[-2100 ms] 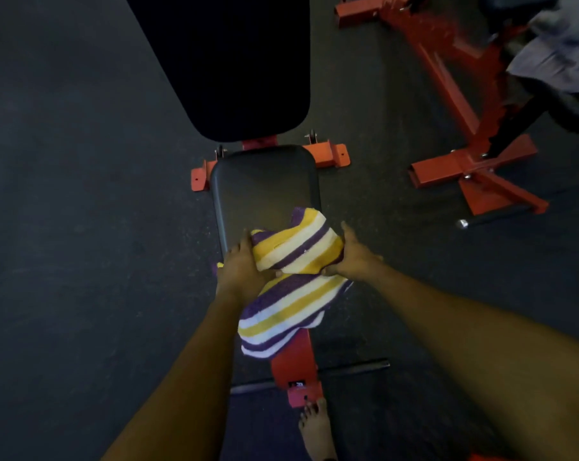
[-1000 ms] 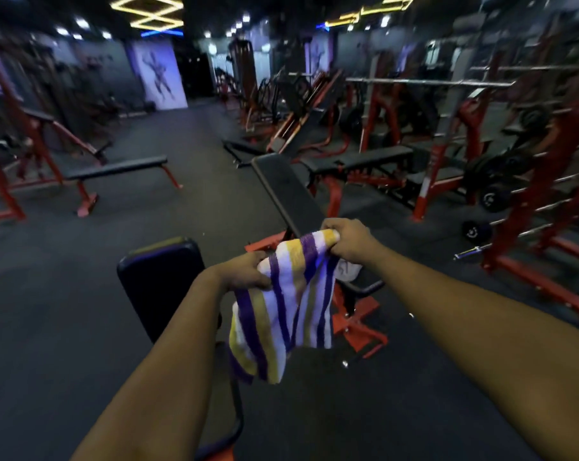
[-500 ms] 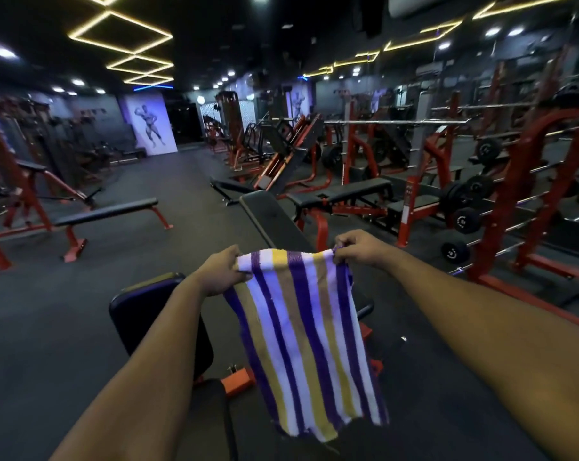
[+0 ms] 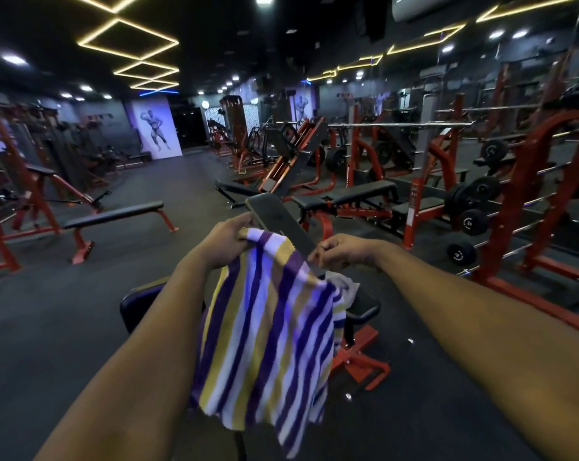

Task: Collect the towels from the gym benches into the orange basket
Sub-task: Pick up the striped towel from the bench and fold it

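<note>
Holding the striped towel [image 4: 264,334] up at arm's length, off every bench and clear of the floor [image 4: 65,327], hanging open and nearly flat. Gripping its upper corner in the left hand [image 4: 226,242], fingers curled round bunched cloth. Pinching the top edge farther along with the right hand [image 4: 343,252], fingertips closed on it, lower than the left, leaving the far corner sagging past them. Probably spread this way to shake it out or square it up for folding; easier to carry and drop in as a bundle than as a trailing sheet. Just behind the towel, crumpled on the seat of the tilted bench [image 4: 271,214]: a pale cloth [image 4: 348,286], likely another towel to collect, partly hidden by the striped one. Nearer, under the left forearm, a dark pad [image 4: 138,302]. Farther left, a flat bench [image 4: 113,216]. No sign of the orange basket here, so no judging the length of the carry. By the look of it: one towel in hand, not yet delivered; next, gathering the cloth into one hand and looking round for the basket. Worth minding the loose lower hem near the bench frame.
</note>
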The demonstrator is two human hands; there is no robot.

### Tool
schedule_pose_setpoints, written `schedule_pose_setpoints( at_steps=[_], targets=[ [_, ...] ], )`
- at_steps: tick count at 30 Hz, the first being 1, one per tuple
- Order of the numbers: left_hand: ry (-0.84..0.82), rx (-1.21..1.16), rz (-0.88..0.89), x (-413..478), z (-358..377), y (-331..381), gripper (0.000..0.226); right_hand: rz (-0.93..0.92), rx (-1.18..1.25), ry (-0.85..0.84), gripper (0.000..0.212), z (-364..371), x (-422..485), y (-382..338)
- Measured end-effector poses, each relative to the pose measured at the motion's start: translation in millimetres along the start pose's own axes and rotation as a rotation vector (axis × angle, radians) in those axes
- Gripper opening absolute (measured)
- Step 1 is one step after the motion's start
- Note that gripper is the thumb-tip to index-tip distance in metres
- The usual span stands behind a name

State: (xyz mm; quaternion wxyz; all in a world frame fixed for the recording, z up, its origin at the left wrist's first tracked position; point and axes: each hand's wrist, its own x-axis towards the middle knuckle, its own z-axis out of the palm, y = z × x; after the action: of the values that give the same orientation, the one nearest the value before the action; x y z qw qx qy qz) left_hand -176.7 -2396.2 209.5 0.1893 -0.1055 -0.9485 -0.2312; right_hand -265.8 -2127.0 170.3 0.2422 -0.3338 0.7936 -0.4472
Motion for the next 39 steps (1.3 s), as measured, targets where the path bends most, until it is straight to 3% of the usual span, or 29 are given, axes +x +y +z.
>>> schedule_pose_setpoints(
  at_steps=[6, 9, 12, 16, 19, 21, 24, 28, 30, 32, 35, 37, 39],
  targets=[
    [0.024, -0.013, 0.043, 15, -12, 13, 0.029, 0.041, 0.184, -0.031, 0.069, 52, 24, -12],
    [0.142, -0.006, -0.005, 12, -17, 9, 0.029, 0.067, 0.068, -0.072, 0.052, 73, 27, -3],
    [0.244, 0.004, -0.027, 8, -24, 3, 0.027, 0.104, -0.086, 0.068, 0.017, 79, 26, 6],
    [0.453, 0.071, -0.059, 3, -35, -13, 0.032, 0.221, -0.259, 0.283, 0.016, 77, 26, 20],
    [0.706, 0.061, -0.126, -2, -45, -23, 0.028, 0.368, -0.448, 0.295, 0.022, 76, 21, 34],
    [0.809, 0.031, -0.209, -6, -52, -22, 0.024, 0.396, -0.45, 0.316, 0.017, 79, 19, 39],
    [0.86, 0.095, -0.327, -13, -56, -21, 0.023, 0.32, -0.293, 0.491, 0.015, 87, 28, 46],
    [0.687, 0.25, -0.457, -18, -61, -50, 0.028, 0.168, -0.057, 0.701, 0.008, 80, 36, 50],
    [0.5, 0.359, -0.476, -24, -67, -74, 0.034, 0.11, -0.072, 0.644, 0.027, 66, 34, 49],
    [0.329, 0.437, -0.532, -31, -73, -95, 0.041, 0.108, -0.201, 0.469, 0.042, 51, 25, 43],
    [0.082, 0.396, -0.65, -43, -71, -105, 0.054, 0.229, -0.578, 0.276, 0.035, 28, 17, 42],
    [-0.102, 0.367, -0.677, -50, -64, -98, 0.049, 0.312, -0.678, 0.34, 0.031, 18, 18, 47],
    [-0.236, 0.351, -0.645, -53, -59, -96, 0.045, 0.332, -0.627, 0.523, 0.021, 18, 20, 49]
  ],
)
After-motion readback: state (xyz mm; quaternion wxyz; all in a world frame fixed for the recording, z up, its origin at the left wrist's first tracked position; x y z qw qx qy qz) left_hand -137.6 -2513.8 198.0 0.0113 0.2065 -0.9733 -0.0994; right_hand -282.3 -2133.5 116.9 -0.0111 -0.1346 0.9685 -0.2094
